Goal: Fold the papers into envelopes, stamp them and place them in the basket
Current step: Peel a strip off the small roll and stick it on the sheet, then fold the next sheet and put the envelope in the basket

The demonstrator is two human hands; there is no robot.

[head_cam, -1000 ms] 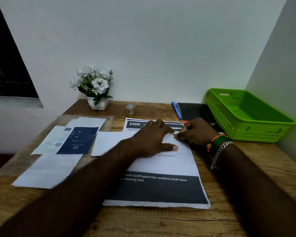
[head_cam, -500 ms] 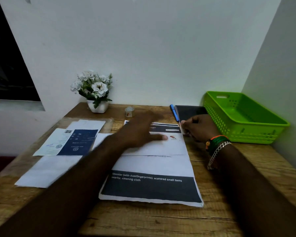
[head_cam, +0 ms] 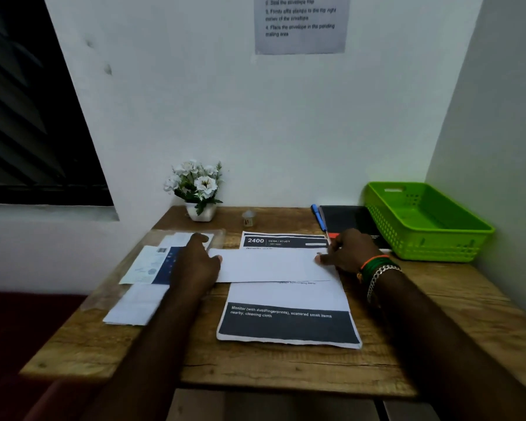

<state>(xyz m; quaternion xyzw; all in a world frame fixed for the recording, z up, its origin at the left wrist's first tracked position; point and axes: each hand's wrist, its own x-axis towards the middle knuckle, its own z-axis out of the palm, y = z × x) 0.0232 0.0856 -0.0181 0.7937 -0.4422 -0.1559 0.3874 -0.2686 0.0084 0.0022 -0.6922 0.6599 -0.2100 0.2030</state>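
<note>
so the envelope (head_cam: 271,265) lies long-ways between my hands, left hand (head_cam: 195,262) loosely flat at its left end, right hand (head_cam: 348,252) pinching its right end.

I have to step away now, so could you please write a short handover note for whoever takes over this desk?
Left hand: at the left end of the folded white paper, grip not discernible.
Right hand: fingers on that paper's right end.
The folded paper lies across a printed sheet at mid-desk. More papers lie on the left.
Green basket, far right, shows no envelopes.
Done: one paper folded.
Left: finish the envelope, stamp it, put it in the basket, then the other papers.
</note>
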